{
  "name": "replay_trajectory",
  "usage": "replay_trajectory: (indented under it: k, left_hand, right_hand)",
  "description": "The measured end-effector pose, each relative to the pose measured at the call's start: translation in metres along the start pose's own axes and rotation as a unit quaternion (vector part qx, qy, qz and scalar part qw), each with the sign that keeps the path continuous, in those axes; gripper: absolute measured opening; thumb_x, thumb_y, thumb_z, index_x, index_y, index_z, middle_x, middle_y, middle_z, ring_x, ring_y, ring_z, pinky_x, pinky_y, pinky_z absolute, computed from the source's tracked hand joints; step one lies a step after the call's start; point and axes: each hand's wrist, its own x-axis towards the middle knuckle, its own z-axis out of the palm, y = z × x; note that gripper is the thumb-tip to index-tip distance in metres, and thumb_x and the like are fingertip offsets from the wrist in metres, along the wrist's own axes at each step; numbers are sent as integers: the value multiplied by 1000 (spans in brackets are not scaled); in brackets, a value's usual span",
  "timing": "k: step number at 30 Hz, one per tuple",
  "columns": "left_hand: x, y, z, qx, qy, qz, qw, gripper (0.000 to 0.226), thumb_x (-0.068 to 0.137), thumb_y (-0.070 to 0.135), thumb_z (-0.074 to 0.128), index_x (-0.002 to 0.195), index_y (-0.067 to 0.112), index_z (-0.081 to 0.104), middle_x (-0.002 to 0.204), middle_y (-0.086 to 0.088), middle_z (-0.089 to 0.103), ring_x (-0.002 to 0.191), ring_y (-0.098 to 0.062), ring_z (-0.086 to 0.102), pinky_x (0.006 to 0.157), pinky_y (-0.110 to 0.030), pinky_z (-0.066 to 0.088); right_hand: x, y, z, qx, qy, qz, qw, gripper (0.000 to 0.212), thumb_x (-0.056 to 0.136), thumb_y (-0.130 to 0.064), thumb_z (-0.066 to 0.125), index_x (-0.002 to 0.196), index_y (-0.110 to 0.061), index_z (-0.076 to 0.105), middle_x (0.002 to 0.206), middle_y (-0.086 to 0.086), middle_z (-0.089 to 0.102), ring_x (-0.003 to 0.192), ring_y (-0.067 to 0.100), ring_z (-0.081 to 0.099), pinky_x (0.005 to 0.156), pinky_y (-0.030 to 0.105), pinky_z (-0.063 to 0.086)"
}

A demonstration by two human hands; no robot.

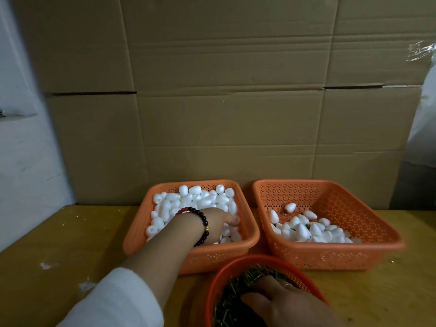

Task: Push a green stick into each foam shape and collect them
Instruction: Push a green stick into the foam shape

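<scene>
Foam shapes [195, 201] fill left basket [136, 232]; left hand [219, 225] digs in, grip unclear; right hand [285, 300] flat on green sticks [238, 286].

A yellowish-brown wooden table [70, 244] fills the lower part of the frame, flecked with small white foam crumbs [48, 265] at lower left. Directly on it stand two square orange perforated plastic baskets, one at centre [139, 232] and one at centre right [354, 256] (just beside each other), and a round red-orange mesh basket [217, 279] at the bottom edge.
</scene>
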Motion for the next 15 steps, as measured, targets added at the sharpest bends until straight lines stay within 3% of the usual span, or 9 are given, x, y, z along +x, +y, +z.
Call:
replay_trajectory:
  k: [2,3,5,7,9,11,13,15]
  left_hand:
    - [-4,7,-2,-14,-22,31,999,15,99,21,48,100,17,62,83,4,62,68,-7,62,69,-20,48]
    - [-1,9,0,-36,-9,40,998,17,100,22,47,86,18,57,77,3,59,60,-7,60,64,-21,49]
    - [3,16,1,-78,-3,31,996,26,100,17,48,77,29,44,94,-3,58,81,-12,60,82,-25,49]
    - [8,18,6,-99,21,35,994,10,99,16,48,96,20,56,96,-9,60,89,-20,57,88,-31,44]
    - [6,17,6,-83,66,51,993,25,98,14,48,122,10,54,100,-14,64,90,-25,58,90,-34,46]
    - [5,10,7,-56,88,58,993,25,97,14,47,120,18,56,114,-15,66,103,-29,61,98,-39,46]
    - [4,7,2,-3,107,74,992,24,99,23,44,118,27,59,96,1,62,101,-22,59,91,-31,46]
    - [1,6,-3,51,115,51,991,27,97,30,47,118,41,60,96,12,49,101,-12,49,85,-22,38]
  right_hand:
    - [0,-1,-1,-4,-3,-9,1000,42,98,-47,36,138,-35,32,130,-1,40,125,16,41,103,31,39]
    - [1,-2,-3,-5,-6,-12,1000,41,98,-47,35,137,-33,33,128,0,41,124,16,42,102,31,39]
    - [1,-3,-5,1,-6,-20,1000,39,99,-48,33,134,-32,36,124,0,43,121,17,45,101,31,40]
    - [-1,-5,-9,12,3,-28,1000,37,99,-48,33,131,-32,39,121,0,44,118,17,47,99,29,41]
    - [-2,-6,-12,14,16,-30,999,35,99,-47,32,128,-32,43,118,-1,46,114,17,50,95,26,42]
    - [-2,-7,-14,14,20,-31,999,34,99,-46,32,126,-31,45,117,-2,48,112,17,51,92,25,42]
    - [-1,-6,-15,11,11,-33,999,33,99,-45,32,125,-31,47,118,-2,49,112,17,52,92,26,43]
    - [-1,-4,-16,11,3,-29,1000,32,99,-44,35,125,-31,48,120,-4,49,114,16,52,92,26,43]
